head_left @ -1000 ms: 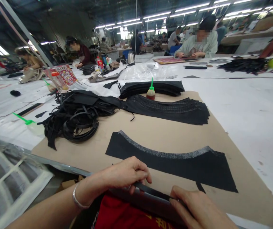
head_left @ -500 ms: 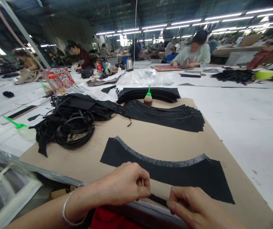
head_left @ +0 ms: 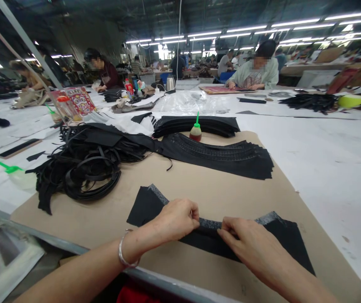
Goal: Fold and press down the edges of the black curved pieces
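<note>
Before me lies a curved black panel point(head_left: 295, 240), its concave far edge marked with a speckled grey band point(head_left: 266, 218). My left hand point(head_left: 179, 218) is over the middle of that edge, fingers pinched on one end of a narrow black strip point(head_left: 210, 231). A short way to the right, my right hand point(head_left: 246, 235) pinches the same strip between thumb and fingers. The strip runs along the grey band between both hands; whether it touches the panel, I cannot tell. Both hands cover parts of the band.
Behind the panel are a fanned stack of curved black pieces point(head_left: 221, 153) and another stack point(head_left: 199, 126). A green-tipped bottle point(head_left: 195, 132) stands between them. Tangled black strips point(head_left: 88, 168) lie left, near a second bottle point(head_left: 19, 176). A person point(head_left: 253, 71) works across the table.
Both hands have moved forward from the table's front edge to the panel's curved edge, carrying the black strip. The view has shifted slightly.
</note>
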Demonstrator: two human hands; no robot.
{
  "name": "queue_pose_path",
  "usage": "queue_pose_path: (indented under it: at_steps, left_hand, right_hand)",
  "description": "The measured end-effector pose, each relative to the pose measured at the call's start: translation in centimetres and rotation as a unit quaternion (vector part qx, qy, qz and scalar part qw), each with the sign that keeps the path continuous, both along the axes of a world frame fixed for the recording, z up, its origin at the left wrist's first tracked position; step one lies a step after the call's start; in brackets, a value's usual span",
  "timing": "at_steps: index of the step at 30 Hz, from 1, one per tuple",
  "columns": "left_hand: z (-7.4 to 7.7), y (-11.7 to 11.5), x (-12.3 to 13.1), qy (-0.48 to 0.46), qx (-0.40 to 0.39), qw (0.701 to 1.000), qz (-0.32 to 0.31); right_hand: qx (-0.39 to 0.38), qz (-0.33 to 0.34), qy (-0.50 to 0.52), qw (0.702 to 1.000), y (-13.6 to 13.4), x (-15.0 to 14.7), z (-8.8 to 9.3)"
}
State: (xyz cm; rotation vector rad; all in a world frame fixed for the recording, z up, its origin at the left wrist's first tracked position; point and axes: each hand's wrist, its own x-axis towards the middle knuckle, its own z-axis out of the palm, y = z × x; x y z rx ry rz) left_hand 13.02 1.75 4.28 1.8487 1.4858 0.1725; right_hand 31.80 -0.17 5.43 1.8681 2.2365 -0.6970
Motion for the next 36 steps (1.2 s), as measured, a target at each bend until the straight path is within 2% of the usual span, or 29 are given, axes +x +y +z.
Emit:
queue_pose_path:
  at_steps: [4, 15, 36]
  left_hand:
    - [-0.9, 0.3, 0.0, 0.008, 0.016, 1.000, 0.007]
    - [-1.7, 0.5, 0.1, 0.026, 0.021, 0.999, 0.017]
    - [-1.5, 0.6, 0.6, 0.060, 0.046, 0.997, 0.021]
  right_hand:
    - [0.020, 0.006, -0.018, 1.000, 0.3, -0.2, -0.8]
    - [0.016, 0.000, -0.025, 1.000, 0.5, -0.5, -1.8]
    - [0.021, 0.012, -0.046, 0.999, 0.8, -0.6, -1.8]
